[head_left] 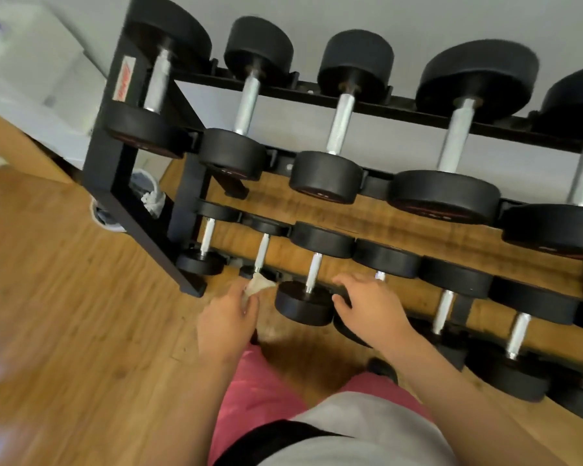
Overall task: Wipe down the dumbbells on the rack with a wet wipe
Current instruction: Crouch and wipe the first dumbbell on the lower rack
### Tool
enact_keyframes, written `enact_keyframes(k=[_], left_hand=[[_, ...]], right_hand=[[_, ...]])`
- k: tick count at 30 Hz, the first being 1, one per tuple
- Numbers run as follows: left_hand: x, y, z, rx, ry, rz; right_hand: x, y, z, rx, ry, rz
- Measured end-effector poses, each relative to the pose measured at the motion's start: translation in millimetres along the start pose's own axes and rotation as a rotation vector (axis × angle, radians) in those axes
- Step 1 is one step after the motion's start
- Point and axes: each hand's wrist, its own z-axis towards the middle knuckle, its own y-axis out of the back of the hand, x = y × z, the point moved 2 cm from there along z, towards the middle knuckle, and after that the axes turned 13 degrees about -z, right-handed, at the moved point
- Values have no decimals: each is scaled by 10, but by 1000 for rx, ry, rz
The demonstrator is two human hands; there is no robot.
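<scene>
A person in pink shorts (249,391) and a grey shirt (367,432) bends over a black dumbbell rack (115,169) standing on a wood floor (64,297). The left hand (228,319) has its fingers curled round a crumpled white wet wipe (258,284), whose free end touches the near end of the second dumbbell (262,252) on the lower tier, a small one with a bright metal handle. Just beside it to the right lies the third dumbbell (303,306), its near head between the two hands.

The right hand (371,306) is spread, fingers apart and thumb out to the side, and appears to rest on the near head of the fourth dumbbell (386,258). That head is hidden beneath the palm, so the contact cannot be told for certain. Further dumbbells continue along the lower tier to the right, growing larger.

Above and behind, the upper tier carries five large dumbbells (445,193) with thick black heads, lying side by side across the rails. Behind the rack's left end stands a small bin (148,193) with white material in it. A pale wall (350,15) closes the view.
</scene>
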Motion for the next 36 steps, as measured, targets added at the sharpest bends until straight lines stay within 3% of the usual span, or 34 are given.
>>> enact_keyframes(k=[4, 11, 19, 28, 36], left_hand=[[592, 482, 644, 38, -104, 20], [1373, 1035, 1058, 62, -49, 27], [1619, 975, 815, -5, 111, 12], [1995, 731, 631, 101, 124, -7], [2925, 235, 886, 58, 119, -75]], right_hand=[[776, -121, 368, -10, -97, 45], [1812, -104, 627, 8, -62, 53], [2012, -401, 754, 110, 11, 55], [2174, -673, 907, 117, 29, 123], [2636, -1723, 1410, 100, -81, 239]])
